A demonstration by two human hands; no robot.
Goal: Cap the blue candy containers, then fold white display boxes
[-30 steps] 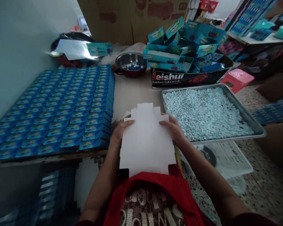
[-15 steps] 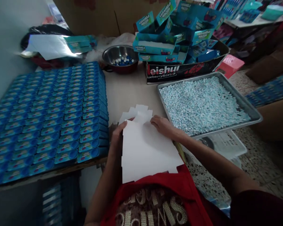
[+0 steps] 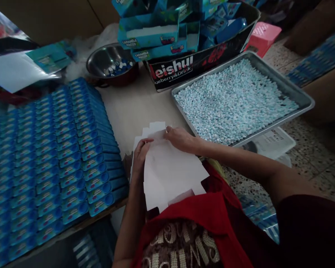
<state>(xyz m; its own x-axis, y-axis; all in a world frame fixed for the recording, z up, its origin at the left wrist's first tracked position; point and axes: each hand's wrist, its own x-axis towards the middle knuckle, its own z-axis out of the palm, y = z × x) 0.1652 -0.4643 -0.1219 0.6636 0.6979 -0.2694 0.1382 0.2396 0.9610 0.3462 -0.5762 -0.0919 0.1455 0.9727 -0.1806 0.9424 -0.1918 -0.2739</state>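
A flat white cardboard box blank (image 3: pixel 171 173) with notched tabs lies against my red apron, its far end over the table edge. My left hand (image 3: pixel 141 152) grips its left side near the top, fingers bent over the card. At the upper right, my right hand (image 3: pixel 181 139) pinches the card along a fold, fingertips close together. Another white flap shows beyond the fold, partly beneath the hands. Right of my right hand is a metal tray (image 3: pixel 301 106) spread with small pale blue and white candies (image 3: pixel 234 100).
Rows of blue packs (image 3: pixel 64 149) fill the table's left side. Behind stand a steel bowl (image 3: pixel 100 63) of small pieces and a black carton (image 3: pixel 173 70) piled with turquoise display boxes (image 3: pixel 153 37). A pink plastic container (image 3: pixel 265 37) is at the back right.
The view has swung right and nearer the table. My left fingers have come over the card's top, and both hands have drawn closer together at the fold. The blank's near end has lifted into a flap.
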